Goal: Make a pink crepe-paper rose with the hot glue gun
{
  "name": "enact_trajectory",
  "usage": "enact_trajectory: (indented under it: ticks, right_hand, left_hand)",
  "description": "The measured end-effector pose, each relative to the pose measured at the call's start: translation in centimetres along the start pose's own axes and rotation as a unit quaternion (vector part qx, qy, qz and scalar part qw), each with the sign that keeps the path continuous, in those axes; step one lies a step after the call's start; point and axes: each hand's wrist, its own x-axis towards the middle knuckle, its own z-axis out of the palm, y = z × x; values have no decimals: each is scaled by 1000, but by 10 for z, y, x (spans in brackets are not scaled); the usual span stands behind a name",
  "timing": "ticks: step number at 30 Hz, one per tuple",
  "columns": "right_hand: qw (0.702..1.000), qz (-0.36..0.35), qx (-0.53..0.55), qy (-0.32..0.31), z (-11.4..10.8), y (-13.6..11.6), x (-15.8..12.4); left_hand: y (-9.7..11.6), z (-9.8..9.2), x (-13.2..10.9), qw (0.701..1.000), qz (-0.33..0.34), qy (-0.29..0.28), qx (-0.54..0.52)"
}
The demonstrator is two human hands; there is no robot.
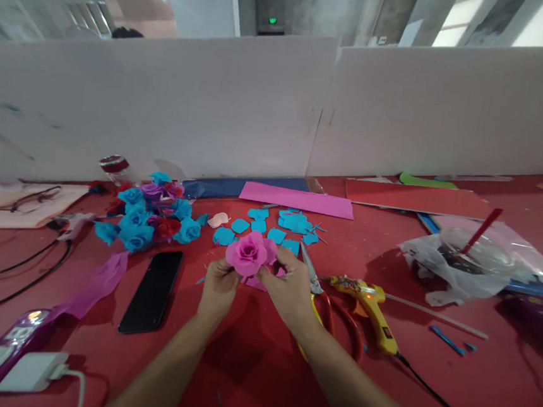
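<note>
A pink paper rose point(249, 253) is held up in front of me, its layered petals facing the camera. My left hand point(219, 284) pinches it from the left side, low under the bloom. At its right edge my right hand point(291, 289) has thumb and fingers closed on an outer petal. Some pink paper shows below and behind the flower. Several cut blue petals point(275, 235) lie just beyond my hands, with one pale pink petal point(219, 219) beside them. Scissors point(313, 272) with red and yellow handles rest partly under my right forearm.
A yellow glue gun point(376, 311) lies right of the scissors, its cord trailing frontward. Blue, red and purple paper roses point(137, 223) cluster at the left, near a phone point(152, 291). A power strip point(6, 348) is front left; a bagged cup point(474, 250) with a straw stands right. A white partition point(165, 112) closes the back.
</note>
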Motion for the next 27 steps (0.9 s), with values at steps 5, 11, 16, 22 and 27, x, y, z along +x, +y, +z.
enact_trajectory:
  ticks: [5,11,16,22,27]
  right_hand:
    - [996,-71,-54,-2,-1,1,-1]
    - [991,-101,-91,-5,1,0,-5]
    - [999,-45,-3,-29,1,3,-3]
    - [998,13,57,-12,2,10,0]
    - [999,19,33,14,-2,11,6]
  left_hand:
    - [-1,0,-2,1000,-17,-16,3]
    - [-7,-1,-1,996,-43,24,-68]
    - [4,1,2,981,-123,11,-147]
    - [9,3,1,964,-194,-9,-181]
    - [7,1,3,962,-189,-6,-196]
